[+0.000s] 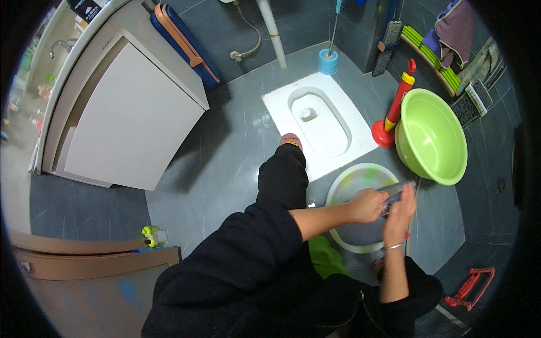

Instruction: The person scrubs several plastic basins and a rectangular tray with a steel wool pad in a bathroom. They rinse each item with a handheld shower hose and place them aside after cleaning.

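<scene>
Both hands are over a pale round plastic basin (338,181) on the tiled floor, which seems to hold water. My left hand (368,205) is closed around the end of a dark, narrow item (392,198), too blurred to name. My right hand (401,211), with a bracelet at the wrist, is against that item's other end, its fingers stretched upward and blurred; whether they grip cannot be told. Another thin greyish strip shows between the hands, above the dark one.
A white squat toilet (359,139) lies beyond the basin. Beside it stand a red plunger (396,105), a tilted green basin (435,135) and a blue-based toilet brush (328,62). A white cabinet (135,118) is at left. A red plastic frame (469,289) lies lower right.
</scene>
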`<move>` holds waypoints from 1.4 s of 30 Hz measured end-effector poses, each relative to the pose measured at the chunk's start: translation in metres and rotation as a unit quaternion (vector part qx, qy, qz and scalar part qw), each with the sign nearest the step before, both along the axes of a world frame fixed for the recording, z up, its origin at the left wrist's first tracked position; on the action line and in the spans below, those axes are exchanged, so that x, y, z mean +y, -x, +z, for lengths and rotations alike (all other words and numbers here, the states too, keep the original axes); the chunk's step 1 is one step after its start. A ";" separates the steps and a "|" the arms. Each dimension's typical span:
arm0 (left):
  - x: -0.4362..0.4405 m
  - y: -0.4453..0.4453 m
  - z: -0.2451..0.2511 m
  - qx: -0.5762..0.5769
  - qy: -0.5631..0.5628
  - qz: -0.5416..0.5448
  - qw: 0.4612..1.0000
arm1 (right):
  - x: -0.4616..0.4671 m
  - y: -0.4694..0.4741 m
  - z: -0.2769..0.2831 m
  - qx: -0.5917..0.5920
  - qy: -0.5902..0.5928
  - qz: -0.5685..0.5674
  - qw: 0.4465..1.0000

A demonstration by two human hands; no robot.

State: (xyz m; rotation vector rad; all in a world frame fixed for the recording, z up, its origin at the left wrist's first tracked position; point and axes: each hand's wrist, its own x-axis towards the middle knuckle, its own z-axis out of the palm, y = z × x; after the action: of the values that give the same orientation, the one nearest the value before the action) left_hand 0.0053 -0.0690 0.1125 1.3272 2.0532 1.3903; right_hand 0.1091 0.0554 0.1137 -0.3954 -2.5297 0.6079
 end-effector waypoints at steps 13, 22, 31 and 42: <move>-0.004 0.012 0.011 -0.011 -0.004 -0.054 0.998 | 0.028 0.011 0.029 0.039 0.081 -0.028 0.996; -0.002 0.002 0.009 0.017 0.038 -0.011 0.999 | 0.050 0.012 0.000 0.048 0.022 -0.130 0.990; -0.002 0.004 0.006 0.018 0.038 -0.017 0.999 | 0.005 0.013 0.009 0.021 0.006 -0.066 0.998; -0.011 0.017 0.018 0.037 0.027 -0.095 0.994 | 0.061 0.013 0.025 0.076 0.145 0.004 0.987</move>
State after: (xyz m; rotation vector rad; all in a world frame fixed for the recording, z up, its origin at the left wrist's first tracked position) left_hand -0.0112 -0.0802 0.1308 1.5282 1.9370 1.2113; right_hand 0.0961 0.1160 0.1391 -0.4232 -2.3036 0.9756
